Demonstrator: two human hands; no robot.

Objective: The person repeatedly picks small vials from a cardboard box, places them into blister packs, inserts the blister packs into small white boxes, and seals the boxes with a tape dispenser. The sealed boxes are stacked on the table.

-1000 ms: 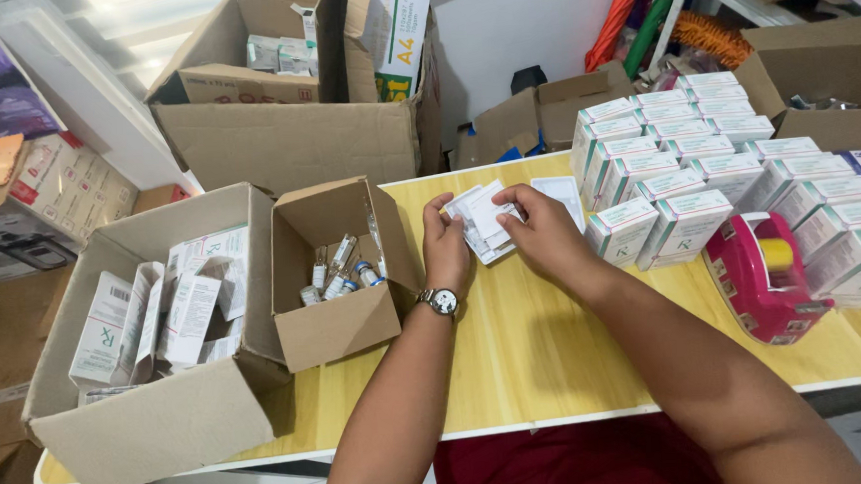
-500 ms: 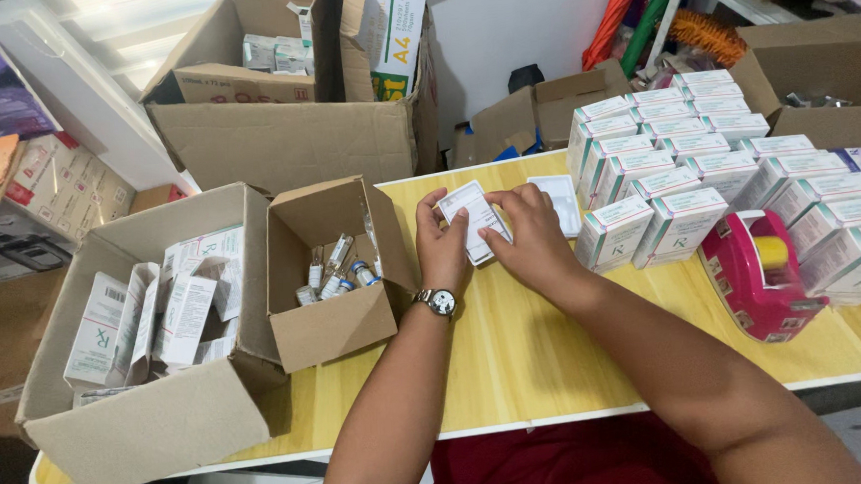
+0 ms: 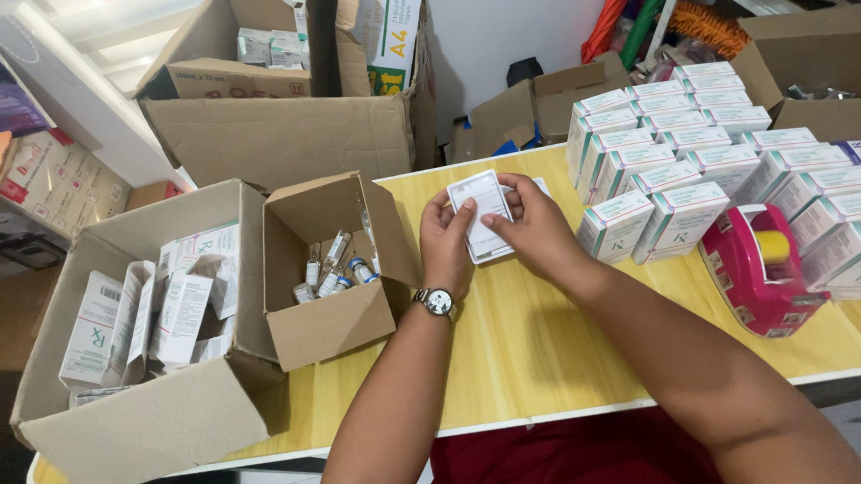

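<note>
Both hands on one small white carton point(image 3: 481, 215), mid-table.
Left: vials in the small box point(image 3: 326, 267) within reach. My left hand point(image 3: 447, 246) and right hand point(image 3: 536, 229) pinch the carton's sides, probably to work its flap; finished cartons point(image 3: 677, 160) stacked right.

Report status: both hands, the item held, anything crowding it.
Left hand and right hand both gripping small white carton. Carton above yellow table. Stacked white cartons close right; small vial box left.
</note>
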